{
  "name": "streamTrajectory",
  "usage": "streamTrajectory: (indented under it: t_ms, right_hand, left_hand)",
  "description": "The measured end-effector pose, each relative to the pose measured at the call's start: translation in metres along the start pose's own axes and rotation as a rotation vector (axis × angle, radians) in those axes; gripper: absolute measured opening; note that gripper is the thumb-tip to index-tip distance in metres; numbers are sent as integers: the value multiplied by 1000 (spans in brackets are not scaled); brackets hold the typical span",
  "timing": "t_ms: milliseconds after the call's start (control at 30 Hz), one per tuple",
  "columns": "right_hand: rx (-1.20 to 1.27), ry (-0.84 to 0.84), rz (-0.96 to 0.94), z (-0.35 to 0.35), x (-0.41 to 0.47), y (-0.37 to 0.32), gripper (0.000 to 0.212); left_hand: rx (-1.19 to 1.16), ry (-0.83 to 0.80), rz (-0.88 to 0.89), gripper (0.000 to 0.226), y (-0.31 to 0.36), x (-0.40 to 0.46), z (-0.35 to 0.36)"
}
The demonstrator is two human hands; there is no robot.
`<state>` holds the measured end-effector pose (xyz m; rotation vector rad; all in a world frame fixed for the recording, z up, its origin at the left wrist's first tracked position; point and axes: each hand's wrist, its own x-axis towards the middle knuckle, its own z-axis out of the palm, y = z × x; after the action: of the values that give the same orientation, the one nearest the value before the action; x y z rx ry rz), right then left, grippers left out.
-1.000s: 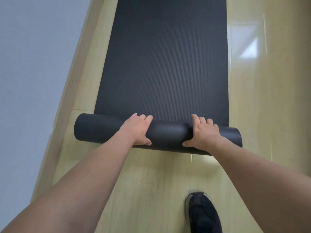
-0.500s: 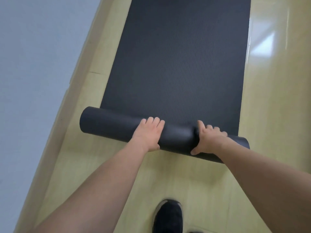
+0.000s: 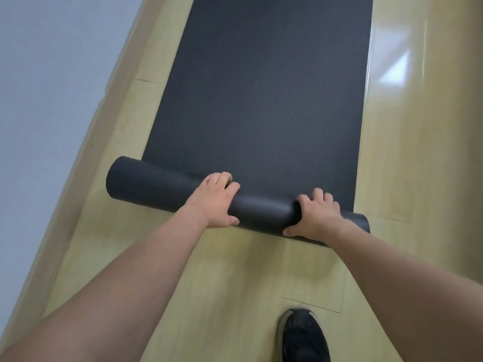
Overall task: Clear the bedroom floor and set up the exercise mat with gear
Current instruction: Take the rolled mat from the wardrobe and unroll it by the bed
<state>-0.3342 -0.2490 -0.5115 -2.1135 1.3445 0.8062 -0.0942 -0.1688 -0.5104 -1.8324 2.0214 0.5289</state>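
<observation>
On the light wooden floor lies a dark grey exercise mat, with its flat, ribbed part stretching away from the person toward the top of the view. The near end of the mat is rolled into a thick roll, which lies across the floor and sits a little slanted, its left end higher in the view than its right end. The left hand rests on top of the roll near its middle, with the fingers curled over the far side and the thumb on the near side, so it grips the roll. The right hand grips the roll in the same way, closer to its right end. Both bare forearms reach forward from the bottom corners. A pale grey wall runs along the left side, close to the left edge of the mat. Near the bottom edge, a black shoe stands on the floor, well apart from the roll.
</observation>
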Motion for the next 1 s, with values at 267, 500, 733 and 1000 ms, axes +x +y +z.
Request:
streamTrajectory:
  t_ms: [267, 500, 733, 1000]
  right_hand:
    - [182, -86, 6, 52, -56, -9, 98]
    - [21, -110, -32, 108, -82, -30, 69]
    - [-98, 19, -81, 136, -119, -50, 35]
    - [242, -179, 181, 232, -163, -63, 65]
  left_hand:
    - [-72, -48, -26, 88, 26, -63, 35]
    - [-209, -170, -60, 53, 29, -114, 78]
    - [-95, 9, -201, 36, 48, -174, 111]
    - [-242, -140, -328, 41, 73, -201, 172]
